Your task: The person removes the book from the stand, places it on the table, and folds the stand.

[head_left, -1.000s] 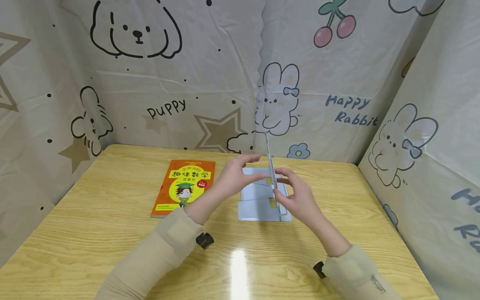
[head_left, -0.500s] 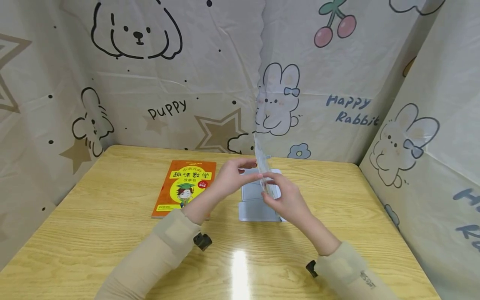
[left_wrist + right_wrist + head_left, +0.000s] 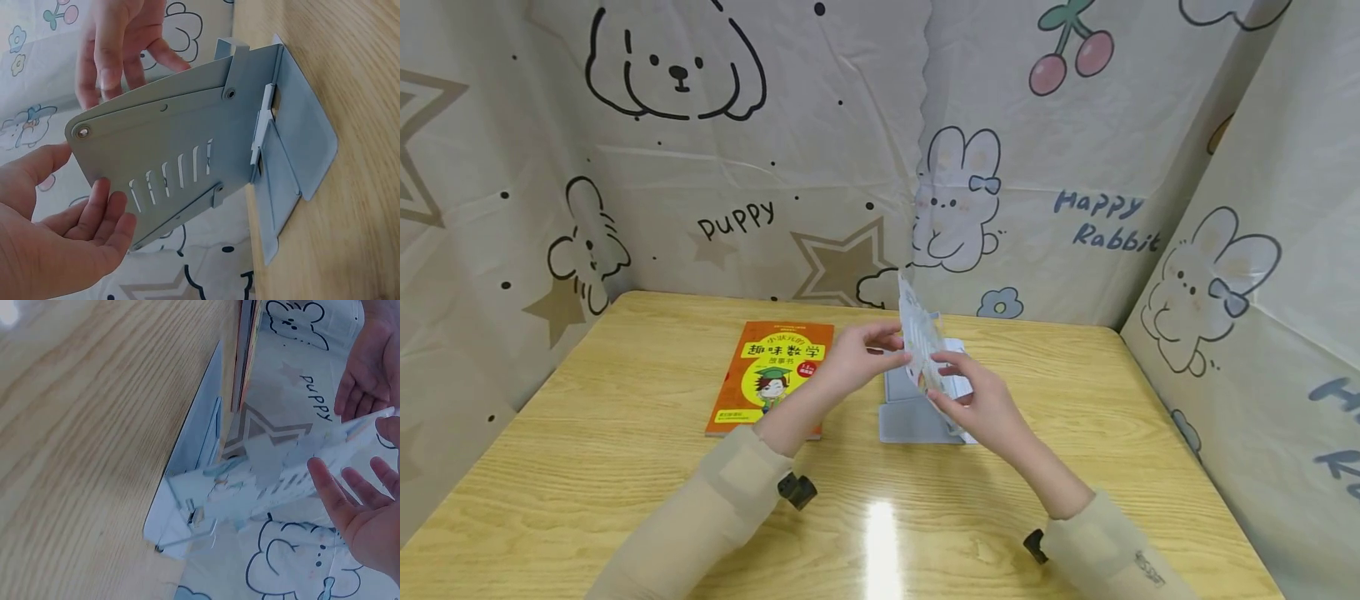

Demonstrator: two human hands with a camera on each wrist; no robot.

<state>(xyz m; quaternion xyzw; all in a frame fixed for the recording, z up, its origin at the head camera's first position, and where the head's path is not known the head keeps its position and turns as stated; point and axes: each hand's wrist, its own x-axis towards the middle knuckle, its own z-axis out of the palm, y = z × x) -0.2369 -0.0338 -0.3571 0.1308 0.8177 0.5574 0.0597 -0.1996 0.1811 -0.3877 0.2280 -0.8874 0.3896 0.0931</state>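
A pale blue-grey folding metal book stand point(image 3: 917, 421) stands on the table, its base flat and its slotted panel point(image 3: 169, 137) raised and leaning left. My left hand point(image 3: 853, 358) is at the panel's left side; the left wrist view shows its thumb at a corner and its loosely bent fingers point(image 3: 103, 203) by the back face. On the other side is my right hand point(image 3: 985, 400), thumb near the panel's edge. In the right wrist view its spread fingers point(image 3: 334, 494) overlap the panel's pale, mottled front. Whether each fingertip presses is hard to tell.
An orange and yellow book point(image 3: 775, 367) lies flat left of the stand, partly behind my left forearm. A patterned curtain point(image 3: 850, 150) hangs close behind the wooden table point(image 3: 760, 517) and along both sides.
The stand's panel has swung from nearly upright to a leftward lean, showing more of its front face. My right hand has moved left with it; my left hand has drawn back slightly left.
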